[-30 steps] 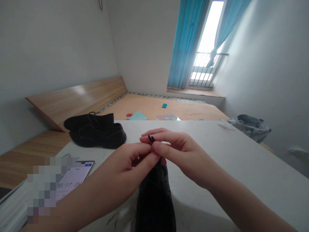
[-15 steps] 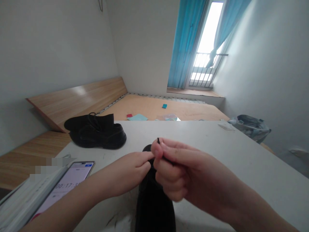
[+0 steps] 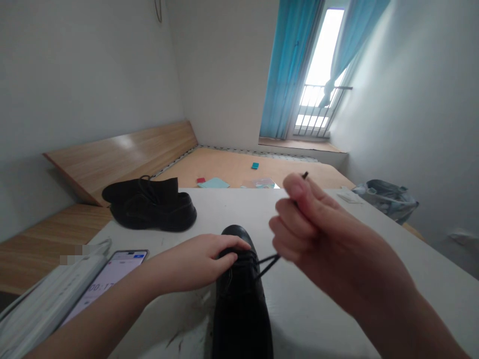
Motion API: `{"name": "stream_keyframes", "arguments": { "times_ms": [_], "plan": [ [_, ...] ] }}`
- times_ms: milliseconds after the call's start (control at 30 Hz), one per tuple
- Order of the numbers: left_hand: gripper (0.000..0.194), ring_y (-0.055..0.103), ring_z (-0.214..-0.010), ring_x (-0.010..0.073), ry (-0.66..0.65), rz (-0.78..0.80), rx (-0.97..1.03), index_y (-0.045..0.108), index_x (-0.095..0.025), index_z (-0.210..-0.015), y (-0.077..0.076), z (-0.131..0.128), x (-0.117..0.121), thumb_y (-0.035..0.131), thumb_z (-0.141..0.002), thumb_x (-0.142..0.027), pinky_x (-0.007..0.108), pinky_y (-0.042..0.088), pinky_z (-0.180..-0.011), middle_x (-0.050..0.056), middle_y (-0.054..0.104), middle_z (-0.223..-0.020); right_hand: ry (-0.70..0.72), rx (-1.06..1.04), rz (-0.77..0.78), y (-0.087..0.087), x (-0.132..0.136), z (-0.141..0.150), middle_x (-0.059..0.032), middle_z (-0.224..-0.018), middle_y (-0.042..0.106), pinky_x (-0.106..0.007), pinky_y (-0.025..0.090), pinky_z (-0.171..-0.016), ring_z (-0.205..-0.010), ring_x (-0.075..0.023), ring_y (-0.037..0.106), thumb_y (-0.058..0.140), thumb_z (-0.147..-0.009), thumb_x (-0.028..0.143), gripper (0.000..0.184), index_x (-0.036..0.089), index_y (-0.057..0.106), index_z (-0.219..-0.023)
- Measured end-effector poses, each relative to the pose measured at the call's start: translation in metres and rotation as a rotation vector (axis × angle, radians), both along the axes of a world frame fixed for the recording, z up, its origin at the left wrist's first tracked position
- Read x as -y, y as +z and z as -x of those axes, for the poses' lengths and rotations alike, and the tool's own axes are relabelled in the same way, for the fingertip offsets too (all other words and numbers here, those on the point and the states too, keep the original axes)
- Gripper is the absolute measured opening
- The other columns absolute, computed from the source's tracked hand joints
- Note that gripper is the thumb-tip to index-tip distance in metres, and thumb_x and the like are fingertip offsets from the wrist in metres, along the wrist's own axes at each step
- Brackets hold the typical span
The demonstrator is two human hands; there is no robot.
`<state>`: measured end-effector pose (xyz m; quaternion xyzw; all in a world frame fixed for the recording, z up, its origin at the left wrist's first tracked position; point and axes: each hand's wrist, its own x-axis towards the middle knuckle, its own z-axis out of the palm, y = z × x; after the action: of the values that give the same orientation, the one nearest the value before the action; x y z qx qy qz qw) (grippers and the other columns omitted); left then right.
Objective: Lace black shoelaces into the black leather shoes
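A black leather shoe (image 3: 241, 304) stands on the white table (image 3: 366, 259) in front of me, toe pointing away. My left hand (image 3: 198, 262) rests on the shoe's upper, fingers pressed on the lacing. My right hand (image 3: 318, 234) is raised to the right of the shoe, fingers closed on a black shoelace (image 3: 267, 263). The lace runs taut from the eyelets up into that hand, and its tip sticks out above the fingers. A second black shoe (image 3: 151, 204) lies on its own at the table's far left.
A phone (image 3: 105, 284) showing a timer lies at the near left beside a stack of papers (image 3: 41, 309). Beyond the table is a bare wooden bed frame (image 3: 239, 167) with small coloured items. A full bin (image 3: 387, 197) stands at the right by the wall.
My right hand has pulled the lace up and to the right, drawing it taut. My left hand has dropped from the lace tip onto the shoe's upper.
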<state>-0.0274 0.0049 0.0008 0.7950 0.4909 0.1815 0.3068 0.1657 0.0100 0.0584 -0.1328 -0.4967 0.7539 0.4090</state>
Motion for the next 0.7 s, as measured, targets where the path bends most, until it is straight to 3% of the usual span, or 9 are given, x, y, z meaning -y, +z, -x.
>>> {"name": "stream_keyframes", "arguments": {
  "times_ms": [133,267,333,400,533,633,700],
  "plan": [
    [0.034,0.062,-0.111,0.0210,-0.019,0.055,-0.056,0.065,-0.026,-0.121,-0.001,-0.002,-0.003,0.048,-0.091,-0.028,0.029,0.045,-0.096,0.001,0.069,-0.122,-0.296,0.083,-0.168,-0.010,-0.037,-0.002,0.0085,-0.056,0.020,-0.022,0.023,-0.043,-0.047,-0.0104,0.017,0.061,-0.089,0.037,0.019,0.025,0.050,-0.080],
    [0.035,0.061,-0.109,0.0189,0.018,0.041,0.017,0.065,-0.024,-0.116,0.003,-0.008,0.000,0.038,-0.094,-0.022,0.029,0.044,-0.096,0.001,0.069,-0.117,-0.464,0.190,-0.348,-0.023,-0.060,-0.003,0.0063,-0.059,0.043,-0.024,0.041,-0.063,-0.059,-0.0106,0.042,0.060,-0.090,0.038,0.017,0.023,0.058,-0.082],
    [0.036,0.059,-0.109,0.0181,0.022,-0.003,0.077,0.066,-0.022,-0.110,0.007,-0.012,0.003,0.035,-0.093,-0.017,0.028,0.041,-0.097,0.002,0.067,-0.115,-0.540,0.223,-0.403,-0.026,-0.065,-0.005,0.0036,-0.071,0.055,-0.025,0.043,-0.069,-0.070,-0.0109,0.050,0.062,-0.088,0.036,0.016,0.022,0.063,-0.082],
    [0.032,0.058,-0.107,0.0179,-0.001,-0.022,0.131,0.066,-0.021,-0.105,0.012,-0.016,0.006,0.036,-0.094,-0.019,0.028,0.041,-0.096,0.002,0.066,-0.112,-0.584,0.243,-0.395,-0.027,-0.066,-0.008,0.0030,-0.078,0.057,-0.023,0.042,-0.065,-0.070,-0.0098,0.050,0.065,-0.086,0.035,0.014,0.022,0.068,-0.083],
    [0.023,0.057,-0.082,0.0161,-0.030,0.084,0.132,0.060,-0.022,-0.089,0.015,-0.023,0.014,0.044,-0.095,-0.036,0.026,0.044,-0.073,-0.002,0.062,-0.088,-0.474,0.221,-0.222,-0.026,-0.062,-0.009,0.0035,-0.073,0.058,-0.021,0.042,-0.059,-0.063,-0.0076,0.050,0.069,-0.084,0.036,0.016,0.021,0.071,-0.089],
    [0.032,0.050,-0.070,0.0152,0.022,0.085,0.050,0.053,-0.020,-0.076,0.010,-0.026,0.015,0.045,-0.094,-0.045,0.026,0.037,-0.061,-0.003,0.054,-0.073,-0.335,0.170,-0.056,-0.027,-0.058,-0.006,0.0021,-0.072,0.063,-0.020,0.045,-0.062,-0.065,-0.0078,0.058,0.071,-0.083,0.035,0.019,0.020,0.071,-0.093],
    [0.041,0.047,-0.066,0.0148,0.079,0.082,0.050,0.048,-0.020,-0.069,0.006,-0.027,0.014,0.040,-0.095,-0.049,0.027,0.034,-0.058,-0.004,0.049,-0.067,-0.301,0.173,-0.034,-0.027,-0.056,-0.004,0.0010,-0.074,0.068,-0.020,0.046,-0.064,-0.067,-0.0082,0.062,0.073,-0.082,0.034,0.019,0.019,0.071,-0.092]
  ]
}}
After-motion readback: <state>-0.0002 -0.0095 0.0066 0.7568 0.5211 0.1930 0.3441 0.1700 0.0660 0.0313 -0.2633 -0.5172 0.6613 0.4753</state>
